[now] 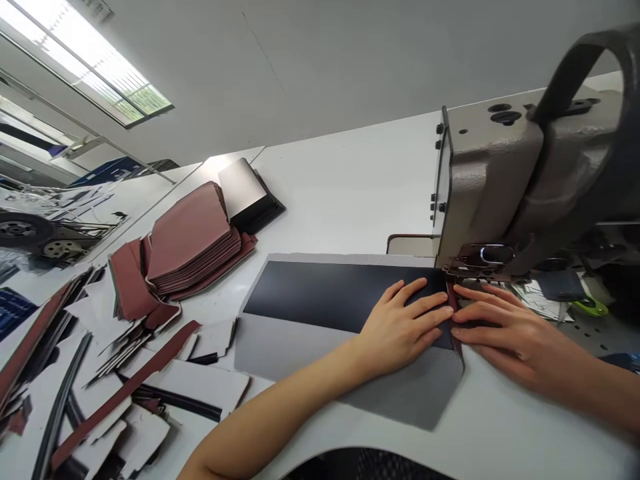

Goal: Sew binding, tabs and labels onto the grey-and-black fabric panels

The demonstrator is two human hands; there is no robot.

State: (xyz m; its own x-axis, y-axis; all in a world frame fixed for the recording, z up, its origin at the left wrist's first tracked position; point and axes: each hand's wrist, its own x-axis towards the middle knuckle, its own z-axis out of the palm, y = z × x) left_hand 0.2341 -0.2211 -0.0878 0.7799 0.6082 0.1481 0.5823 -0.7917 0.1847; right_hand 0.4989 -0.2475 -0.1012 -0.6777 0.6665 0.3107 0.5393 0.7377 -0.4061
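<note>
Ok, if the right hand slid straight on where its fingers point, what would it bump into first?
Most likely the left hand. It's right in front of the right hand, by the narrow dark red strip. They might even be touching; that's hard to tell here.

Sewing machine [493,180]: on desk [340,193], two o'clock from sheet [300,341]
Pile [190,237]: ten o'clock from sheet
Scraps [195,385]: eight o'clock

A sewing workshop is shown by a big grey metal sewing machine [487,180] and stacked flat red-brown pieces [190,233].
</note>
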